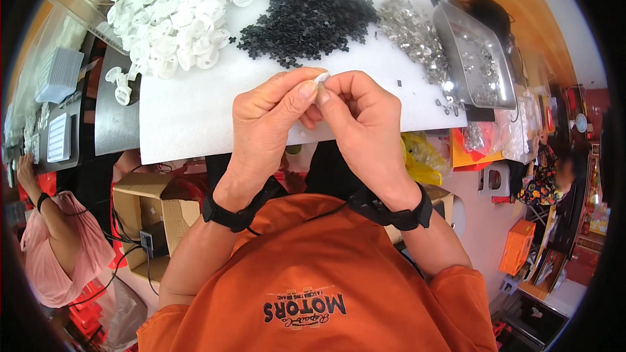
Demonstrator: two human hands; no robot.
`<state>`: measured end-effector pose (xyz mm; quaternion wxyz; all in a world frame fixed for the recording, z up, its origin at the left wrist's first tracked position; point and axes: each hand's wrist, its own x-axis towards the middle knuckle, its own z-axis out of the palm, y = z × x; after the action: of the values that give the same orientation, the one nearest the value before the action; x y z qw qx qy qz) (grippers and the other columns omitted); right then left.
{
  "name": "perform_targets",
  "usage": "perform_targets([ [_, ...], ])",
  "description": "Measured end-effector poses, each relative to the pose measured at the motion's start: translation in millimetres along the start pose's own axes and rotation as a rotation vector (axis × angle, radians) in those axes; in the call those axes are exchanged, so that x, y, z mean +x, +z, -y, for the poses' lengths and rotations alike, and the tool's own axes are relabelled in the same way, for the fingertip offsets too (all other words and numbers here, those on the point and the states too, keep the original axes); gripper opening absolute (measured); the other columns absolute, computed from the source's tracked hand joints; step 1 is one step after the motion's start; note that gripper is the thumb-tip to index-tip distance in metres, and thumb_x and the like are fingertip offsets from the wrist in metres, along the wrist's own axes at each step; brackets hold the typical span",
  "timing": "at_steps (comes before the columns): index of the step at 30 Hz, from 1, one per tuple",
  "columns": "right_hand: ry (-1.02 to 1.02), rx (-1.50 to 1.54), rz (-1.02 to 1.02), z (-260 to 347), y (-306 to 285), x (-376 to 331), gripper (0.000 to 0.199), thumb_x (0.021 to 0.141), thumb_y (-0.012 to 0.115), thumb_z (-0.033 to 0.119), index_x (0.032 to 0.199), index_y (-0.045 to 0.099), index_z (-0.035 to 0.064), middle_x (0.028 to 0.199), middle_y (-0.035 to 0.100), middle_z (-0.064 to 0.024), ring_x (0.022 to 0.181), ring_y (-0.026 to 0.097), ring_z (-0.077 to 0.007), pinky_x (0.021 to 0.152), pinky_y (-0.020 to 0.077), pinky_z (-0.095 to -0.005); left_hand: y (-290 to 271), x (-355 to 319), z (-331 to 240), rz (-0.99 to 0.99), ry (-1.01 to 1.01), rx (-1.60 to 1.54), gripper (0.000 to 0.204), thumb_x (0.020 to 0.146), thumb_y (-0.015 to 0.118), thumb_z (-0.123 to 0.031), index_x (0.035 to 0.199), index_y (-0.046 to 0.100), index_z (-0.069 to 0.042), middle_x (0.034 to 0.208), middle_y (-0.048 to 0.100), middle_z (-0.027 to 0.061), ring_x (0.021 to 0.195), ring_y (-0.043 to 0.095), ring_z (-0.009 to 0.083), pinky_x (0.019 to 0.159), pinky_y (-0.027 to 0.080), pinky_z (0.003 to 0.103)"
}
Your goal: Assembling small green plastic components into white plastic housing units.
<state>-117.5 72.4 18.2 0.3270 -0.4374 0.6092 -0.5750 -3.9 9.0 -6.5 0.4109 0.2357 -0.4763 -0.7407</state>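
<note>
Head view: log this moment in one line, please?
left hand: pinching small white piece; right hand: fingering same piece; beyond: small black pieces, heaped

White piece (321,78) (small) between both hands (264,111) (367,114)

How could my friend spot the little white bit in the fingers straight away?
Find the big white sheet, then the left hand and right hand meeting above its near part. The small white piece shows right where their fingertips come together. Unlike the heaped white pieces at the far left, it is pinched in fingers, away from the heap.
</note>
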Motion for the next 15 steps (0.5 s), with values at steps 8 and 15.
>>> perform_targets([
  [8, 0.027, 0.138, 0.011, 7.1, 1.4, -6.0, 0.006, 0.089, 0.053, 0.002, 0.087, 0.055, -0.0032, 0.072, 0.058, -0.0016, 0.065, 0.051, -0.0048, 0.058, 0.0438, -0.0207, -1.0, -0.5, -0.3, -0.011, 0.029, -0.027, 0.022, 0.090, 0.060, -0.014, 0.104, 0.066, 0.002, 0.079, 0.063, 0.0046, 0.067, 0.055, 0.0086, 0.059, 0.046, 0.022],
  [15, 0.130, 0.205, 0.066, 9.8, -4.6, -3.4, 0.005, 0.088, 0.055, 0.001, 0.085, 0.055, -0.0032, 0.073, 0.060, -0.0030, 0.067, 0.053, -0.0051, 0.058, 0.0446, -0.0207, -0.5, -2.9, 5.6, -0.032, 0.081, 0.048, 0.021, 0.089, 0.060, -0.010, 0.105, 0.066, 0.002, 0.085, 0.062, 0.0055, 0.068, 0.056, 0.0092, 0.059, 0.047, 0.022],
])
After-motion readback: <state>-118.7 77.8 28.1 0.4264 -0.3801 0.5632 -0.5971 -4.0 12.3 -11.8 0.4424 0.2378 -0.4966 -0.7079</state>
